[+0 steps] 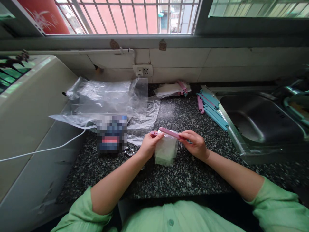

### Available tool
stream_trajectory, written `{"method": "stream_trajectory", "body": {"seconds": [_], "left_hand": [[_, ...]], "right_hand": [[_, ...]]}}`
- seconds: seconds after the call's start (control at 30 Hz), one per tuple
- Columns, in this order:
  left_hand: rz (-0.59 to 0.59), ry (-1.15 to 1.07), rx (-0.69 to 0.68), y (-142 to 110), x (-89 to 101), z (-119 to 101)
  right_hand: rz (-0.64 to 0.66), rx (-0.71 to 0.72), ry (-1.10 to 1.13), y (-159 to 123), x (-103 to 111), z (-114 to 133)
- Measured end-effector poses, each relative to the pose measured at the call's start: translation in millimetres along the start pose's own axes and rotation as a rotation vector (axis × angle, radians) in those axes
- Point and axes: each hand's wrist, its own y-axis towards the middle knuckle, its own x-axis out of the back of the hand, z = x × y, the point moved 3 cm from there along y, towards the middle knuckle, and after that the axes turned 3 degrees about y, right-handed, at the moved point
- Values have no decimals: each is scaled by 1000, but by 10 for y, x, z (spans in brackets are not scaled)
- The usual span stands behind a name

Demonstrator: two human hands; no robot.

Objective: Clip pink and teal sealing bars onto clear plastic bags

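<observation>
A long pink stick, which looks like a bag-sealing clip [169, 132], lies level across the top of a small clear plastic bag [166, 151]. The bag hangs down below it over the counter. At its left end, my left hand [151, 144] is closed, thumb on top, pinching the bag's upper edge; a bit of pink also shows by its fingers. My right hand [193, 143] pinches the clip's right end between thumb and fingers. Whether the bag's edge sits inside the clip cannot be made out.
Teal and pink sticks [212, 111] lie beside the steel sink [260, 119]. Flat bags with pink and teal sticks [172, 89] rest near the wall. Large plastic sheets [108, 96], a blurred-out object [111, 133] and small shiny pieces [129, 151] are left. A white cable [60, 146] crosses there.
</observation>
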Motion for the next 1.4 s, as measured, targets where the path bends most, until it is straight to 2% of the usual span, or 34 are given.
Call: {"method": "stream_trajectory", "body": {"seconds": [0.37,0.5,0.7,0.77,0.83,0.9,0.97,1.03,1.2,1.4], "left_hand": [[93,13,15,11,-7,-47],[168,101,-7,9,2,-111],[71,345,-144,-17,45,-240],[61,363,-182,-29,36,-264],[73,357,-203,-40,22,-275],[118,353,-196,-52,6,-276],[163,364,-181,-65,-2,-283],[175,415,-204,-74,3,-314],[157,585,-373,-67,40,-413],[163,623,-452,-40,53,-401]], "right_hand": [[31,-14,-22,-9,-26,-60],[47,4,-39,2,-14,-64],[77,-2,-29,15,27,-51],[81,-60,18,22,40,-40],[94,-175,84,34,48,-37],[128,-292,123,46,53,-35],[166,-350,108,60,61,-24],[178,-343,78,75,80,-7],[143,-260,33,92,129,13],[127,-241,-1,100,147,10]]}}
